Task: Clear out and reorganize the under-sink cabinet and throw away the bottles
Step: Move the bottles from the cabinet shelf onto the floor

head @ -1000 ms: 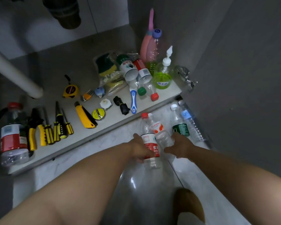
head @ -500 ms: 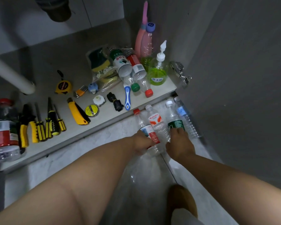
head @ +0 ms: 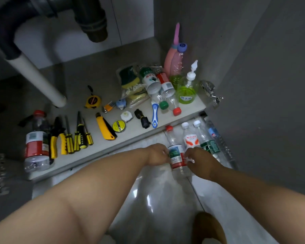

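bottles (head: 201, 143) lie in a row of four on the floor tiles, just beyond the hands and against the front edge of the cabinet shelf (head: 139, 136). the red-capped bottle (head: 175, 152) is flanked by both hands: the left hand (head: 158, 154) is pressed to its label from one side, the right hand (head: 199, 160) from the other, fingers curled but apparently not fully closed round it, so a firm clamp cannot be confirmed. its long axis runs away from the hands, cap pointing toward the shelf, base nearest the wrists; the three bottles beyond the right hand lie roughly parallel, caps likewise away. a slip is judged likely if it is lifted by so light a pinch, the smooth plastic being round and empty. the neighbouring white-capped bottle (head: 190, 138), touching or nearly so, could be nudged and rolled.
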### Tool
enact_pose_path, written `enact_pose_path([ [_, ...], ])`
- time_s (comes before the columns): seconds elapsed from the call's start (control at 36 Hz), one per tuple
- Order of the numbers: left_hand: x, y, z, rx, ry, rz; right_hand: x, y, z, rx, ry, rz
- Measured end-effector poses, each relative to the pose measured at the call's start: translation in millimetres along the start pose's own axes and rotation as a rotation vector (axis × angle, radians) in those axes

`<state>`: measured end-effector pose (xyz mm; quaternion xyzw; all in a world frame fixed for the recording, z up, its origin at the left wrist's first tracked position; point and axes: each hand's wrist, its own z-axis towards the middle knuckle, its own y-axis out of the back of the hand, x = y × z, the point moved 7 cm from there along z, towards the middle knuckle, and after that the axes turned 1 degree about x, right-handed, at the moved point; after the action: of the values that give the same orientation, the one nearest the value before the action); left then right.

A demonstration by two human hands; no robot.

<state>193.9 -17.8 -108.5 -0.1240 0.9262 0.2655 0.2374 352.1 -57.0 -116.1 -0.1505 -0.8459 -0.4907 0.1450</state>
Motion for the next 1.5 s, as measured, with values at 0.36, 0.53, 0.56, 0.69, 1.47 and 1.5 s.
enact_pose_path([
  [0.36,168,161,-131,-0.843,0.113,0.055,151,15,41,0.206,0.292,-0.182],
  [0.53,268,188,-186,-1.036,0.592,-0.018,198,24,62,-0.019,0.275,-0.067],
  [0.56,282,188,-186,-1.017,0.639,-0.123,199,27,64,-0.096,0.251,-0.029],
  [0.69,312,182,-171,-0.959,0.697,-0.426,184,49,69,-0.418,0.101,0.081],
  [1.47,127,183,-128,-1.054,0.07,-0.335,86,112,81,-0.59,-0.284,0.651],
  [1.5,119,183,-128,-1.033,0.051,-0.375,84,118,75,-0.573,-0.253,0.693],
])
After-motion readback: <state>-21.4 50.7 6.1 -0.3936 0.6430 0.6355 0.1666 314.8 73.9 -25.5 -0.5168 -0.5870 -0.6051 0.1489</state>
